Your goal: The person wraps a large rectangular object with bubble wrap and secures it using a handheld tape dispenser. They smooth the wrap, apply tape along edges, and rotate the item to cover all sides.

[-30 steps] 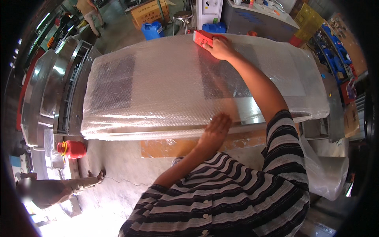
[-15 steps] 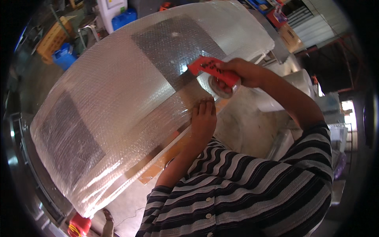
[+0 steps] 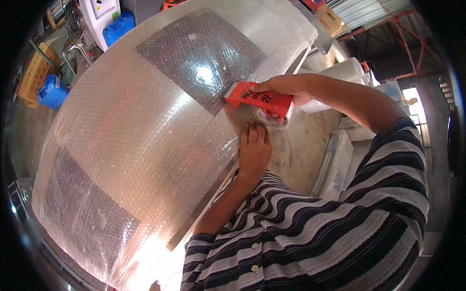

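Note:
A large flat panel-shaped load lies wrapped in clear bubble wrap (image 3: 141, 126), with dark rectangular patches showing through. My right hand (image 3: 297, 88) is closed around a red tape dispenser (image 3: 257, 98) with black handwriting and a roll of clear tape (image 3: 280, 120) on it. The dispenser's front end rests at or just above the wrap, near the side closest to me. Close below it, my left hand (image 3: 255, 150) grips the near edge of the wrap, fingers bent over it; the thumb is hidden. A strip of brown tape (image 3: 238, 118) shows between both hands.
Blue jerrycans (image 3: 52, 92) and a metal stool (image 3: 77, 46) stand on the floor at the far left, by a cardboard box (image 3: 36, 72). A large roll of clear wrap (image 3: 342, 77) and long wrapped pieces (image 3: 332, 162) lie to the right. Another carton (image 3: 330, 20) sits at the far right.
The view has shifted and turned slightly. The dispenser's front has tilted down toward the wrap beside my left hand. Both hands keep their hold.

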`<control>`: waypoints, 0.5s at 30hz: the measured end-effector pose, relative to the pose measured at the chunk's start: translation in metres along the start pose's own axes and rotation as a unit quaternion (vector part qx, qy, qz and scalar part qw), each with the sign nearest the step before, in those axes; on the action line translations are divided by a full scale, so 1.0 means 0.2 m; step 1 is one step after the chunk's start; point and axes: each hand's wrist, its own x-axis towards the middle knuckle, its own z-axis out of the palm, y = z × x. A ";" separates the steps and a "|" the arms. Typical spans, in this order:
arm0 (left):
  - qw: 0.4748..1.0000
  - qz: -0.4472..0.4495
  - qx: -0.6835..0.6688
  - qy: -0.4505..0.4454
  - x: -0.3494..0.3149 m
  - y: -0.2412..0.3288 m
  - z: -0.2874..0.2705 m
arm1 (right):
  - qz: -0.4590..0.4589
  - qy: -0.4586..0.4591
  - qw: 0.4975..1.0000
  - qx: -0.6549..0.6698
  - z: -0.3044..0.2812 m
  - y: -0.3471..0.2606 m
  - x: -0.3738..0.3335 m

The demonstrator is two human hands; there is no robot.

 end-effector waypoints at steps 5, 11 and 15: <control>1.000 0.019 0.007 0.019 0.00 -0.02 0.00 | 0.009 0.005 1.000 0.020 -0.04 0.07 0.02; 1.000 -0.014 -0.017 -0.009 -0.01 0.00 -0.03 | 0.012 0.051 0.998 0.034 -0.02 0.18 -0.02; 0.999 -0.021 -0.032 0.018 -0.02 0.00 -0.02 | -0.010 0.026 0.998 0.052 -0.10 0.38 -0.05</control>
